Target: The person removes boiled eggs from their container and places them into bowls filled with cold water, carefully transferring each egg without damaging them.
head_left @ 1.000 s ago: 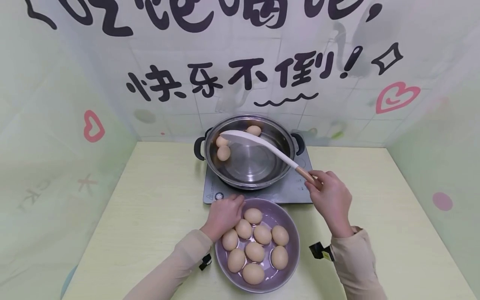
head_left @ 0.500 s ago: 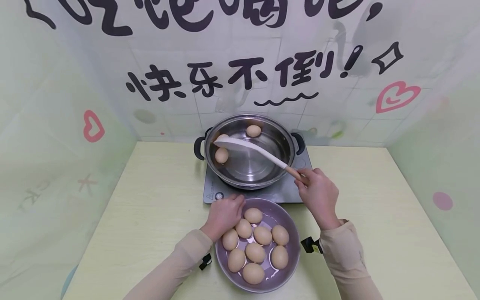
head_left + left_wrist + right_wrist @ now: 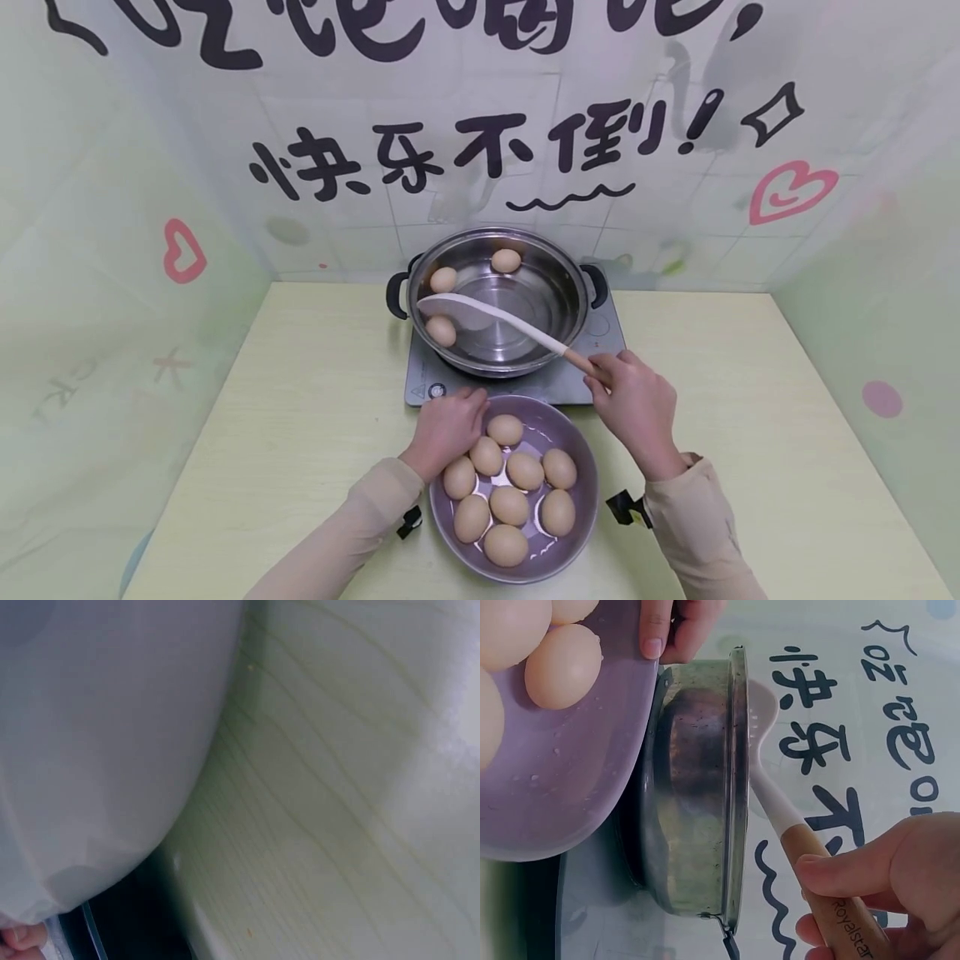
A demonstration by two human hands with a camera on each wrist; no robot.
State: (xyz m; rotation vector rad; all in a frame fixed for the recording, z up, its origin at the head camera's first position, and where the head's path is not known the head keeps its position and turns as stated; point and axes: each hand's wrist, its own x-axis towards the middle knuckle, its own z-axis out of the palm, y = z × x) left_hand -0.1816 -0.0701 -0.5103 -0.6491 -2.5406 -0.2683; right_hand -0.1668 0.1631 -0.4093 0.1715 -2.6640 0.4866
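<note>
My right hand [image 3: 637, 408] grips the wooden handle of a white-headed ladle [image 3: 525, 327]. In the head view its head reaches over the left part of a steel pot [image 3: 510, 367], overlapping a brown egg [image 3: 441, 333] there. Two more eggs lie in the pot: one at the left [image 3: 443, 279], one at the back [image 3: 506, 261]. My left hand [image 3: 447, 429] holds the back left rim of a purple bowl [image 3: 581, 542], which carries several brown eggs [image 3: 510, 505]. In the right wrist view the left fingertips [image 3: 653, 646] lie over that rim.
The pot, with black side handles [image 3: 397, 297], stands on a flat grey cooktop [image 3: 562, 392] against the back wall. Directly in front of it sits the bowl. Pale wood tabletop [image 3: 322, 375] extends on both sides, between printed walls.
The ladle has swung toward the pot's front left, and the front left egg has shifted forward, apart from the egg behind it. My right hand moved left. The left hand and bowl stay put.
</note>
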